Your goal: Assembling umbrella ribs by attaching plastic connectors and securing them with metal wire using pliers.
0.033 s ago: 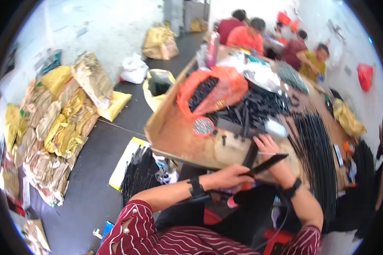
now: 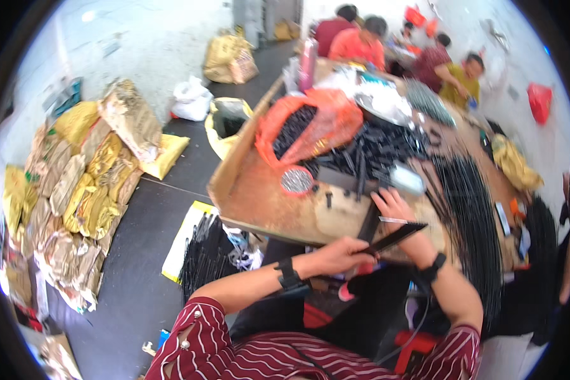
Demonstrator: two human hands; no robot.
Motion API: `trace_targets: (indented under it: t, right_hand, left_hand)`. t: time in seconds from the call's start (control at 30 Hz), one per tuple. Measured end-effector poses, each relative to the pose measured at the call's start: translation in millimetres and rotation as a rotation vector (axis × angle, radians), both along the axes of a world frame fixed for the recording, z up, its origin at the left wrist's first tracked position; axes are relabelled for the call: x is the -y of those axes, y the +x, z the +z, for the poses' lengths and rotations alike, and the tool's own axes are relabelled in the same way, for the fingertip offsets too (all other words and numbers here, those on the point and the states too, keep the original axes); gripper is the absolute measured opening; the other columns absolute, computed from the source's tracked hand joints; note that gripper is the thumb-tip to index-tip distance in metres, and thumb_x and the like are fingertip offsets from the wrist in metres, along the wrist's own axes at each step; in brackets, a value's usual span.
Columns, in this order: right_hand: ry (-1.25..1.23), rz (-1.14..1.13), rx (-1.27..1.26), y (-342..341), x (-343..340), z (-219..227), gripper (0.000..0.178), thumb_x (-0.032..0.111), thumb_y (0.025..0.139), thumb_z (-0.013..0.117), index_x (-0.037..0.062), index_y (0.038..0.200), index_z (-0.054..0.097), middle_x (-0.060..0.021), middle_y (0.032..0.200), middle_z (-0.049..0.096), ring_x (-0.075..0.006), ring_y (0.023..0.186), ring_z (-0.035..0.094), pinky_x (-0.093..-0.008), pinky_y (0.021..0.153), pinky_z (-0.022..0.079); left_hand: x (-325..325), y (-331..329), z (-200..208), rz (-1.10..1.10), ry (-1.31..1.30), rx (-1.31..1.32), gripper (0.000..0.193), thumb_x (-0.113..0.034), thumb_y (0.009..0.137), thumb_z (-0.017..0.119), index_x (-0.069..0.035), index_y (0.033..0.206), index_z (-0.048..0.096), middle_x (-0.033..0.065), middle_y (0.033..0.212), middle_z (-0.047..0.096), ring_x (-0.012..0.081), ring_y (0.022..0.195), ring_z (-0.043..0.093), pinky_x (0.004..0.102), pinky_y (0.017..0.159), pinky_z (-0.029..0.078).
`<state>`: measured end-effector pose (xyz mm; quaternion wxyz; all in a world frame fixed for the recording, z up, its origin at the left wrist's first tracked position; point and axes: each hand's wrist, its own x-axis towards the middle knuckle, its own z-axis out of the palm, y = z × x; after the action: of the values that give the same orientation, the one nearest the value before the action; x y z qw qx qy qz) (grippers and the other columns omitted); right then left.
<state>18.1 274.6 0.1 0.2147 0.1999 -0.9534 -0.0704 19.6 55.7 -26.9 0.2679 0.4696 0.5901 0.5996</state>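
My left hand [image 2: 339, 255] is closed on one end of a flat black strip [image 2: 396, 237], which slants up to the right across my right wrist. Past the strip, my right hand [image 2: 396, 208] reaches over the table with its fingers stretched out. Beside those fingers stands a dark upright bar [image 2: 368, 221], partly covered by the strip. A thin pale line shows above the strip; I cannot tell what it is. Just beyond the right fingers lie a clear plastic container [image 2: 408, 180] and a pile of black parts [image 2: 386, 149].
On the wooden table [image 2: 240, 196] are an orange bag [image 2: 329, 123] of black pieces, a round tray of small metal parts [image 2: 296, 180] and long black rods [image 2: 465, 202]. Sacks [image 2: 95, 171] are heaped on the floor at left. Several people [image 2: 358, 44] sit at the far end.
The whole view has shifted a little, with the table slightly further up and left. Both hands keep nearly the same pose, and the strip stays in my left hand.
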Motion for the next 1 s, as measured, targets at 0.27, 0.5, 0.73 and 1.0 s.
trace_targets:
  t: [0.27,0.5,0.73,1.0]
  right_hand:
    - [0.016,0.136,0.020,-40.1,-5.4,11.6,0.044,0.002,0.070,0.056,0.0057,0.113,0.056,-0.0125,0.125,0.051,-0.0325,0.116,0.047,-0.0374,0.094,0.043]
    - [-0.301,0.288,0.118,-57.2,-18.6,22.4,0.036,-0.008,0.069,0.057,0.0039,0.102,0.058,-0.0156,0.111,0.062,-0.0340,0.099,0.060,-0.0380,0.084,0.051]
    - [-0.582,0.089,0.646,15.8,48.3,59.5,0.017,0.013,0.088,0.057,0.0038,0.101,0.062,-0.0149,0.086,0.065,-0.0293,0.076,0.063,-0.0375,0.066,0.047]
    - [-1.276,0.016,1.600,66.0,98.1,46.2,0.026,0.028,0.097,0.052,0.0023,0.097,0.057,-0.0065,0.082,0.065,-0.0140,0.075,0.062,-0.0267,0.073,0.050]
  left_hand:
    - [14.2,-10.8,18.8,0.079,0.037,0.132,0.016,-0.003,0.092,0.053,0.002,0.103,0.063,0.0050,0.096,0.068,0.0095,0.093,0.060,0.0244,0.085,0.047]
    - [53.6,-6.3,97.9,0.328,0.370,0.180,0.014,-0.006,0.094,0.051,0.002,0.097,0.063,0.0065,0.096,0.067,0.0144,0.095,0.061,0.0289,0.087,0.047]
    - [95.6,-20.2,133.3,0.692,0.715,0.371,0.027,-0.022,0.099,0.046,0.003,0.102,0.054,0.0156,0.094,0.066,0.0259,0.090,0.066,0.0381,0.084,0.053]
    - [88.4,-43.1,104.4,0.891,0.741,0.448,0.020,-0.016,0.099,0.045,0.003,0.095,0.051,0.0160,0.092,0.062,0.0316,0.089,0.065,0.0435,0.084,0.053]
